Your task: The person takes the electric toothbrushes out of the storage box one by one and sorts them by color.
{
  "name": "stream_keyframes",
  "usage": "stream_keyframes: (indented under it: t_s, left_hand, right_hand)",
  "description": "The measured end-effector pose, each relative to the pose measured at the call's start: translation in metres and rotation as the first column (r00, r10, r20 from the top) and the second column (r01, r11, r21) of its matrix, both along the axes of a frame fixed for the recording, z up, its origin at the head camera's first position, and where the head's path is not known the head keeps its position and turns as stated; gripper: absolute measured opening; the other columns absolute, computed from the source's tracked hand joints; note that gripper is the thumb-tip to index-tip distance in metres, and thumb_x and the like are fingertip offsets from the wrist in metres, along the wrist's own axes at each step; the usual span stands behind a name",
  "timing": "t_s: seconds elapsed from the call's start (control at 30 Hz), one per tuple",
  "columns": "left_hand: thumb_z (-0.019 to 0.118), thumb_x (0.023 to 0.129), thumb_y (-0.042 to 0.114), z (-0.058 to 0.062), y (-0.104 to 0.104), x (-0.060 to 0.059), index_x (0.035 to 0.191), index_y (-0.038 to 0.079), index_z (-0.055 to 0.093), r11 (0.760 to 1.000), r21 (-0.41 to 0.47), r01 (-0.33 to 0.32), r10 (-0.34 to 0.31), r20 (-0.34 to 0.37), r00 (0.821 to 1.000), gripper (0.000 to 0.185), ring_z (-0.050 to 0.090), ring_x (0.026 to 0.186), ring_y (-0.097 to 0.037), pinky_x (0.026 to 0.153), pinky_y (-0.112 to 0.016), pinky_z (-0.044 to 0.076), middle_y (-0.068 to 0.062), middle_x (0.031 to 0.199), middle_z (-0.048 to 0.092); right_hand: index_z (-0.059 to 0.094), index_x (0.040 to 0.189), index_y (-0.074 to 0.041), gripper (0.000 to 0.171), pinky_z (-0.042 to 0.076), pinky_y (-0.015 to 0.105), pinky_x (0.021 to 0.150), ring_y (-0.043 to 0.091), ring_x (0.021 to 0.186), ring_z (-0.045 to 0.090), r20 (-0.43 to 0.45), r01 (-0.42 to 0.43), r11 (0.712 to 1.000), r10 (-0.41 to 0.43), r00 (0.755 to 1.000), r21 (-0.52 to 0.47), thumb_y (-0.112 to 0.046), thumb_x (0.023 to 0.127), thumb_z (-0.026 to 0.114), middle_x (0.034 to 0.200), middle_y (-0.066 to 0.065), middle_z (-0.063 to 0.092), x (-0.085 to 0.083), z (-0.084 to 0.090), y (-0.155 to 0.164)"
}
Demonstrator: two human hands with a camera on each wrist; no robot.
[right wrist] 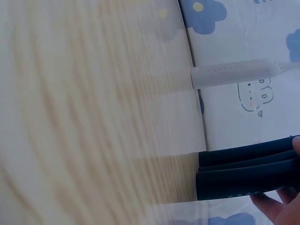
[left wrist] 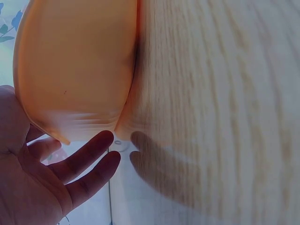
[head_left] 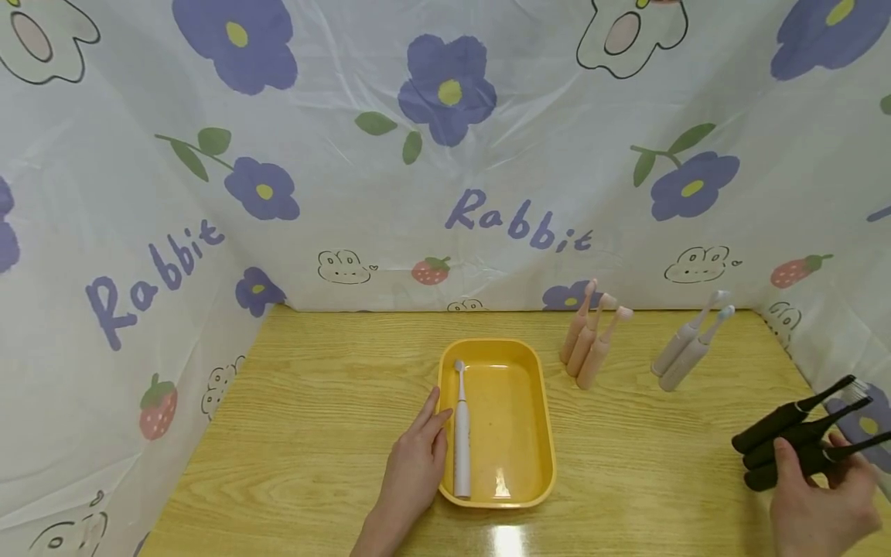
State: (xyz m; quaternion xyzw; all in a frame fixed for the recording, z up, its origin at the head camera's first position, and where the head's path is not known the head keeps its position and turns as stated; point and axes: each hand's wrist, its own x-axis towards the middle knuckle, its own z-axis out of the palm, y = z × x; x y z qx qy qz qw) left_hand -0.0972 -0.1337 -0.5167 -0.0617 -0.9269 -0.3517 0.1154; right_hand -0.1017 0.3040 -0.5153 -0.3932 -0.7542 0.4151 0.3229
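Note:
My left hand touches the left rim of a yellow plastic tray, some fingers over the rim. In the left wrist view, the fingers of that hand are loosely extended beside the tray's outer wall. A white electric toothbrush lies along the tray's left inner side. At the far right, my right hand grips three black electric toothbrushes side by side, brush heads pointing right and away. Their handle ends show in the right wrist view.
Three pink electric toothbrushes stand together behind and right of the tray. Two pale grey-white toothbrushes stand farther right. Behind the wooden table hangs a flower-printed cloth, which also covers both sides.

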Motion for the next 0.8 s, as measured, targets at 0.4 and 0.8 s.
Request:
stream_keyframes:
  t_s: [0.4,0.8]
  left_hand:
    - [0.061,0.100,0.000,0.001,0.000,0.000,0.127,0.001,0.071,1.000,-0.009,0.004,-0.004,-0.024,1.000,0.029,0.048,0.059,-0.007,0.048,-0.020,0.039,-0.013,0.156,0.046]
    - [0.060,0.100,0.000,0.003,0.001,0.000,0.127,0.000,0.071,1.000,-0.008,0.007,-0.007,-0.020,1.000,0.029,0.050,0.062,-0.010,0.049,-0.020,0.039,-0.014,0.155,0.046]
  right_hand:
    - [0.042,0.155,-0.024,0.061,0.037,0.029,0.113,0.014,0.138,0.047,0.044,-0.016,1.000,0.016,0.999,-0.005,-0.034,0.099,0.066,0.147,0.007,0.051,0.006,0.010,-0.004]
    - [0.036,0.158,-0.026,0.066,0.033,0.029,0.116,0.019,0.144,0.040,0.026,-0.024,0.999,0.025,0.999,-0.035,-0.033,0.099,0.065,0.155,0.004,0.043,0.009,0.016,-0.007]
